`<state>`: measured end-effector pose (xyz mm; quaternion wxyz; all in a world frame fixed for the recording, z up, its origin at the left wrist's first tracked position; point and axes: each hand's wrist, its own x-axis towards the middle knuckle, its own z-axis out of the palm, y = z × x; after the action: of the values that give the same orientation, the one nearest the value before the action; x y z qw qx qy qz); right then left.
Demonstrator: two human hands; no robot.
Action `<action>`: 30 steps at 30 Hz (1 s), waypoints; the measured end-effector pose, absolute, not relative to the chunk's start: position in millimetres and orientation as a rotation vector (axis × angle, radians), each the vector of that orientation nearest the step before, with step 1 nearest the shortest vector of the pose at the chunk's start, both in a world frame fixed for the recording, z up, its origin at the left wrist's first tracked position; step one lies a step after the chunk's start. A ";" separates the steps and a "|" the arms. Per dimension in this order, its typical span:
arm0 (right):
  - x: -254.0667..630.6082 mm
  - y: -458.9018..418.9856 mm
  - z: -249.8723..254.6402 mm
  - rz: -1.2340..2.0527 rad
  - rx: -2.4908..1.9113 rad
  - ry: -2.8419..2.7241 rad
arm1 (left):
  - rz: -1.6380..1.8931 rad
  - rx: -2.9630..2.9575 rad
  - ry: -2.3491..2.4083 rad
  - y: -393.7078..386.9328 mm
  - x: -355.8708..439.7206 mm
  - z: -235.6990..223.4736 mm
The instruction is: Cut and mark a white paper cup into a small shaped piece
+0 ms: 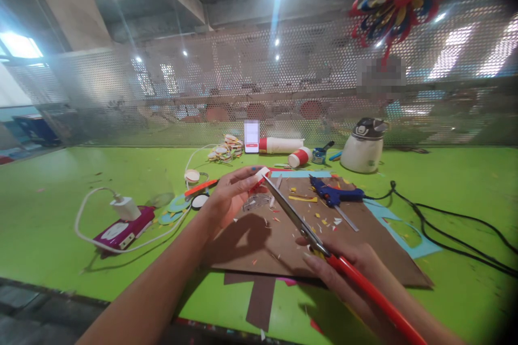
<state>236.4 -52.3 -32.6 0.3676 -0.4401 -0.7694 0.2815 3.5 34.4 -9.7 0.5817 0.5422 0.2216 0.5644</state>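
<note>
My left hand (pixel 227 194) pinches a small white and red piece of paper (pixel 263 172) between thumb and fingers. In my right hand (pixel 343 261) is a pair of scissors (pixel 295 218) with red handles. The blades point up and left, and their tips meet the paper piece. Whether they are cutting into it I cannot tell. Beneath both hands lies a brown cardboard sheet (pixel 291 250) strewn with small white, yellow and red scraps. A blue glue gun (pixel 335 193) rests on the right part of the cardboard.
A purple power strip (pixel 135 226) with a white plug and cable stands left. White-and-red paper cups (pixel 300 157), a lit phone (pixel 251 140) and a white kettle-shaped jug (pixel 361 148) line the back. Black cable (pixel 429 221) crosses the green table (pixel 48 210) at right.
</note>
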 end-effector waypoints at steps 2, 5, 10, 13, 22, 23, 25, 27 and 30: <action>236.0 -52.8 -34.0 0.719 -1.140 -1.971 | 1.316 1.263 0.522 35.2 3.2 -10.6; 235.2 -53.9 -35.7 0.734 -1.127 -1.965 | 1.314 1.249 0.521 35.8 2.8 -12.0; 233.5 -56.6 -36.4 0.726 -1.116 -1.944 | 1.299 1.243 0.510 33.8 2.5 -11.1; 233.1 -57.5 -35.5 0.689 -1.123 -1.960 | 1.288 1.262 0.513 32.2 2.2 -8.6; 235.3 -47.3 -51.3 0.391 -1.129 -2.068 | 1.262 1.254 0.560 32.6 -1.0 -4.5; 236.3 -45.8 -52.0 0.383 -1.123 -2.082 | 1.268 1.244 0.562 32.6 -1.5 -4.5; 238.5 -45.0 -49.4 0.466 -1.107 -2.094 | 1.280 1.231 0.563 32.7 -2.7 -4.4; 240.7 -47.6 -42.7 0.655 -1.096 -2.074 | 1.274 1.231 0.568 33.4 -3.9 -4.5; 242.7 -55.3 -33.0 1.058 -1.096 -1.943 | 1.247 1.239 0.576 35.5 -5.5 -5.6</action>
<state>242.7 -55.3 -33.0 0.3301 -0.4189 -0.7429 0.4046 -5.5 35.5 -5.6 0.6019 0.5351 0.2485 0.5381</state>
